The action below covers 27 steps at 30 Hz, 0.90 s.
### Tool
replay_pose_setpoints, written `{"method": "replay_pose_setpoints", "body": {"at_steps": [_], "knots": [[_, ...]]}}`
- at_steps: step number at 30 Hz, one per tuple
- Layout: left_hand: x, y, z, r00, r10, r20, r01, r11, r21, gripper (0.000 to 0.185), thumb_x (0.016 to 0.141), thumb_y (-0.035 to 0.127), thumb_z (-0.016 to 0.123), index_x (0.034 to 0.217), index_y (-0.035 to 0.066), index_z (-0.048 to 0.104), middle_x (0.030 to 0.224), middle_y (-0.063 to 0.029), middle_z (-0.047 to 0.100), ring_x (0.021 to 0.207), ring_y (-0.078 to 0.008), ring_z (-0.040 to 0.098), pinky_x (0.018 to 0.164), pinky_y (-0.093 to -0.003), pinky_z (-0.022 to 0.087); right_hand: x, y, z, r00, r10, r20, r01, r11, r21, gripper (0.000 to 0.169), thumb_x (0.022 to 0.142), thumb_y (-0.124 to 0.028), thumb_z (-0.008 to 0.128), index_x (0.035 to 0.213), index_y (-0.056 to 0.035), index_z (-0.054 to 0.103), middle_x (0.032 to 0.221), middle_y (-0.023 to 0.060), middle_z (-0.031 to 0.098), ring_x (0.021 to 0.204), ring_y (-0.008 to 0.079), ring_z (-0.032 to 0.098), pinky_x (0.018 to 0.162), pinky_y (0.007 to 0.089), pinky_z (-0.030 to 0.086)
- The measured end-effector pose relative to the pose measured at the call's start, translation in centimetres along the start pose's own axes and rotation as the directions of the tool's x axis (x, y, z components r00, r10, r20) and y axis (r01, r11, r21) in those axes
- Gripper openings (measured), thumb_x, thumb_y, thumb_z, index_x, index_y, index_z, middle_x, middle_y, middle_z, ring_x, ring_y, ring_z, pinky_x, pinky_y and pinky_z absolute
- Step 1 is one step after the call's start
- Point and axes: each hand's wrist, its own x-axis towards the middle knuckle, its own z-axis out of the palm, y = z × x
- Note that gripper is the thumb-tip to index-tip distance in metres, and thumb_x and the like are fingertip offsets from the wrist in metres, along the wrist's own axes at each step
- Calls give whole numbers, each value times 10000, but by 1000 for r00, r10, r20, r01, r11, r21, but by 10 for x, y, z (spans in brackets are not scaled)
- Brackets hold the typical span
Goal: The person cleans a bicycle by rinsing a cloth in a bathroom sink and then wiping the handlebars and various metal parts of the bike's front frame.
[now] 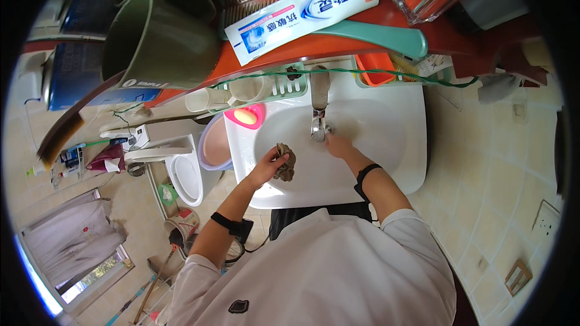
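Observation:
My left hand (270,166) grips a crumpled brown cloth (286,168) above the left part of a white washbasin (299,192). Under the chrome spout of the faucet (318,127), my right hand (339,145) reaches into the bowl, its fingertips beside the drain fitting (330,129). Whether those fingers hold anything cannot be made out. A yellow bar of soap (244,117) lies in a pink soap dish (259,120) on the basin's left rim.
A red shelf (281,56) over the basin carries a toothpaste tube (308,16), a green comb (380,38) and a dark green mug (167,40). Below it hangs a twisted green wire (335,70). A toilet (188,179) and a plastic basin (216,142) stand at the left.

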Motion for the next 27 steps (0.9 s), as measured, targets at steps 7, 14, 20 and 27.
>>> {"method": "replay_pose_setpoints", "body": {"at_steps": [7, 14, 20, 27], "knots": [[-47, 62, -3, 940, 270, 208, -295, 338, 894, 227, 908, 287, 611, 1028, 94, 609, 948, -134, 608, 851, -327, 613, 754, -398, 498, -63, 19, -57, 932, -353, 87, 363, 917, -163, 288, 939, -331, 495, 969, -62, 595, 912, 178, 663, 849, 383, 642, 763, 498, 498], [-61, 62, 26, 954, 296, 58, -260, 710, 655, 234, 908, 281, 644, 985, 65, 596, 896, -65, 608, 825, -194, 620, 740, -328, 500, -151, 18, -126, 851, -468, 240, 521, 810, -270, 298, 943, -339, 506, 986, -63, 609, 919, 153, 647, 876, 365, 634, 773, 470, 507], [-4, 14, 58, 969, 235, -74, -243, 863, -442, 307, 944, 350, 608, 1125, 113, 530, 998, -27, 618, 930, -145, 612, 823, -327, 519, -143, -18, -98, 878, -479, -17, 466, 845, 262, 476, 933, -341, 592, 1330, -114, 461, 1253, 120, 527, 1046, 283, 595, 856, 412, 509], [10, 14, 86, 977, 215, -13, -160, 681, -714, 369, 939, 243, 613, 1258, 152, 452, 1179, -69, 578, 1115, -229, 575, 917, -406, 500, -105, -59, -87, 919, -323, 224, -100, 358, 928, 659, 868, -355, 702, 1391, -104, 391, 1334, 75, 479, 1176, 239, 533, 856, 415, 525]]}}
